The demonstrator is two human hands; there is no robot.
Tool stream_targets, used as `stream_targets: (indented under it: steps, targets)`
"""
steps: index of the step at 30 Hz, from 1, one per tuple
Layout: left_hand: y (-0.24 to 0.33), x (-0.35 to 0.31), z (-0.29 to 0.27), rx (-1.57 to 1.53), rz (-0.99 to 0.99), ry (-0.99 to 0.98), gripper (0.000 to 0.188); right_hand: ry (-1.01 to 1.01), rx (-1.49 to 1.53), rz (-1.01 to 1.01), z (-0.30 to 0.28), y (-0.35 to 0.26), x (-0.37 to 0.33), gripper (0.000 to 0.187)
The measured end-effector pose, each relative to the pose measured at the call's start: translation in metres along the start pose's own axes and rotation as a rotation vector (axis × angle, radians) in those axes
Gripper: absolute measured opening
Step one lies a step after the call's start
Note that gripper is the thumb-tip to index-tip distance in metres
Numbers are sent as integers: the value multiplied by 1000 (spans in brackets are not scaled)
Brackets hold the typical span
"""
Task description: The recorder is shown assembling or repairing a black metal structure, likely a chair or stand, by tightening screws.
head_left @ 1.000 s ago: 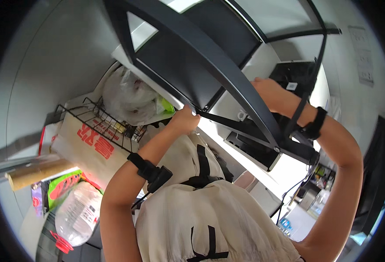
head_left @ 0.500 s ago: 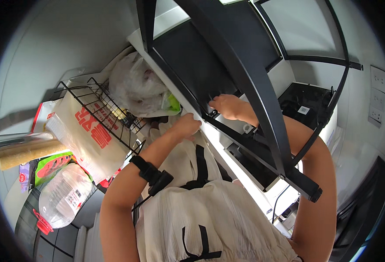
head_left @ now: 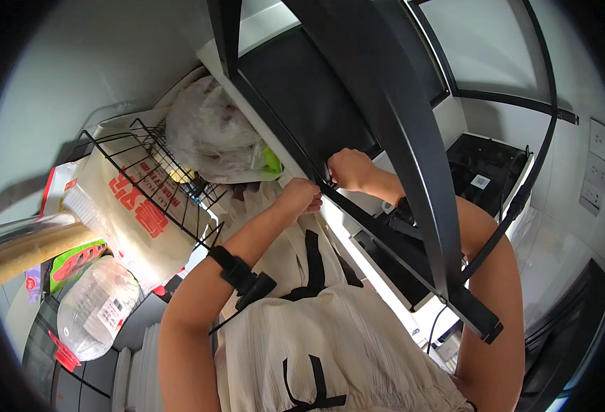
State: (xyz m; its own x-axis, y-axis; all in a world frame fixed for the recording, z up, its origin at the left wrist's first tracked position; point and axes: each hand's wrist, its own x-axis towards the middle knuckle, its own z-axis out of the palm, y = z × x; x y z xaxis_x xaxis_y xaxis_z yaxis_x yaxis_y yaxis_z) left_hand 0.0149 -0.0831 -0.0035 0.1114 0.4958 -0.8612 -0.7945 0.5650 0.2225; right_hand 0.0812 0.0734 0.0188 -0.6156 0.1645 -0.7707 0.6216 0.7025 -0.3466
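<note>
A black metal rack frame (head_left: 385, 230) slants across the front of a dark panel (head_left: 302, 89) edged in white. At the outer side of its lower bar, my left hand (head_left: 300, 197) is closed, fingertips pressed against the bar; anything in them is hidden. Over the inner side of the same bar, my right hand (head_left: 352, 169) is closed with the fingers curled down, and what they hold is out of sight. Both hands are close together, on either side of the bar. A black strap (head_left: 237, 273) with a small device is around my left forearm.
To the left are a black wire basket (head_left: 144, 175), a clear plastic bag (head_left: 213, 130), a cream bag with red print (head_left: 134, 213), a roll (head_left: 38, 254) and a clear bottle with a red cap (head_left: 100, 309). Wall sockets (head_left: 598, 165) and a black-topped box (head_left: 484, 168) are at right.
My left hand has come slightly right, up against the bar. My right hand's fingers have curled lower, towards the left hand. The view has shifted a little.
</note>
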Motion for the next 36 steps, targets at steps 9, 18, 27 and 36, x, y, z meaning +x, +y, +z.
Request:
stream_targets:
  steps: [9,18,27,36]
  targets:
    - [-2,-3,-5,-147,7,-84,23,33,-233,-83,-1,-7,6,8]
    - [11,-23,2,-79,35,-33,19,258,33,-294,-22,10,4,15]
    - [7,-15,1,-106,16,-81,14,263,-182,-459,-15,11,6,19]
    - [6,-15,-4,-120,-14,-90,58,-75,59,-212,-15,5,-1,12]
